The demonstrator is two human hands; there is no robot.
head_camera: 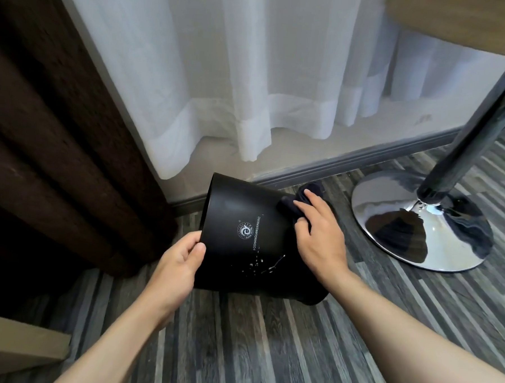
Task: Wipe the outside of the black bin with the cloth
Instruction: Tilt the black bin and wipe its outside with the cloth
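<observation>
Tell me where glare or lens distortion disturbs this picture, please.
Head view: strong mirror glare on the chrome table base; wide-angle bending curves the skirting board and brown curtain; the black bin stays sharp, logo readable, white splashes visible.

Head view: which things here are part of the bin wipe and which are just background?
In the job:
black bin, tipped, with white splashes
dark cloth pressed to its wall
left hand gripping the bin's edge
right hand on the cloth

Background:
chrome table base
white curtain
brown drape
striped floor
</observation>
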